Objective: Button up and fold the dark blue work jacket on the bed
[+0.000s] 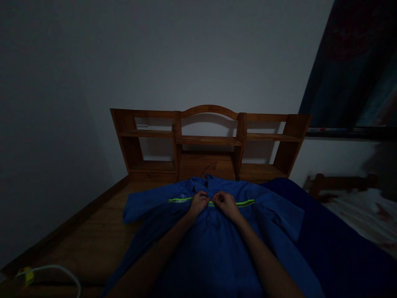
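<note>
A blue long-sleeved jacket (pixel 214 240) lies spread out in front of me, its collar at the far end and its sleeves out to both sides. Bright yellow-green stripes cross its chest, and a small pale mark sits on the left side. My left hand (pixel 200 203) pinches the cloth at the front middle, just below the collar. Close beside it, my right hand (pixel 226 203) has its fingers bent together on the same front edge. Whatever small fastening may lie between the fingertips is too dark and small to make out.
Behind the jacket stands a wooden headboard (pixel 209 140) with open shelves against a grey wall. Bare wooden boards (pixel 102 231) lie at left, with a white cable (pixel 58 268) at the near corner. Dark blue cloth (pixel 335 244) covers the right side. A dark curtain (pixel 356 74) hangs upper right.
</note>
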The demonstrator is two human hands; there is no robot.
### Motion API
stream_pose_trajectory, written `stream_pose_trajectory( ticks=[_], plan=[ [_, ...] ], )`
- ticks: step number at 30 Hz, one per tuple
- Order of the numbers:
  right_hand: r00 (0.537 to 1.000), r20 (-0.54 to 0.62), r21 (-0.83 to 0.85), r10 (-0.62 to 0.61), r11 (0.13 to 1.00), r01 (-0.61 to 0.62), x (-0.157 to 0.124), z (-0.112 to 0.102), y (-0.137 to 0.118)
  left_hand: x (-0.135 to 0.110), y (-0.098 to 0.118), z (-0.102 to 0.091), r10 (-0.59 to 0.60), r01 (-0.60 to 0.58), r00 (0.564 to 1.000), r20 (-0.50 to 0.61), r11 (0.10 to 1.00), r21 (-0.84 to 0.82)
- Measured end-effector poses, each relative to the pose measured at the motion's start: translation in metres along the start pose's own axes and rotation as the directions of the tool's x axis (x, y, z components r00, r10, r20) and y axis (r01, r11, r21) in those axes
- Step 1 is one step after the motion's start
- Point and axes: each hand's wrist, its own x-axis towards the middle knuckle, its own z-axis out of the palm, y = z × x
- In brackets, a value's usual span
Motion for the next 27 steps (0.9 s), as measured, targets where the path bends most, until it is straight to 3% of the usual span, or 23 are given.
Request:
stream_pose_trajectory(
  ticks=[13,27],
  plan=[
    [0.991,-0.027,0.148,0.128,0.981,-0.123,0.001,0.005,0.008,0.003,-0.005,-0.002,-0.032,0.032,0.999,0.013,0.999,-0.024],
    [0.932,0.067,0.444,0.356,0.826,-0.347,0.007,0.007,0.011,0.002,-0.002,-0.004,0.055,-0.062,0.992,0.116,0.996,0.06]
  ],
)
